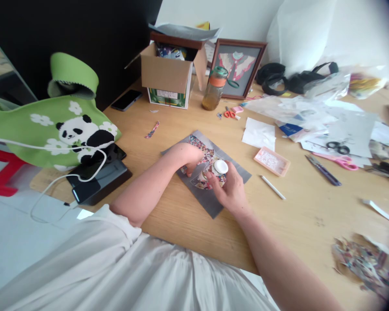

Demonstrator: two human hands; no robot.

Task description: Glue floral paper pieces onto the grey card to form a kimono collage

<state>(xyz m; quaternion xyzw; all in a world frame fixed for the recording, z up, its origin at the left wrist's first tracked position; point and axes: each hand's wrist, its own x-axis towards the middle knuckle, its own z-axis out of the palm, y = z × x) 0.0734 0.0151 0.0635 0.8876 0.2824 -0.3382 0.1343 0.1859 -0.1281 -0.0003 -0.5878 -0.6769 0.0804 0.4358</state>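
The right hand [228, 185] is grasping what looks like a small bottle [221, 167] by its sides, perhaps for a steady grip. It is holding it over the grey sheet [214, 208]; whether they are touching, I cannot tell. The left hand [192, 156] is bending its fingers down onto the patterned pieces [208, 152], seemingly to hold them flat; whether it is pinching something, I cannot tell. The bottle's white cap is facing upward, its long axis seemingly standing near upright. The sheet is lying cornerwise, its length running from far left to near right.
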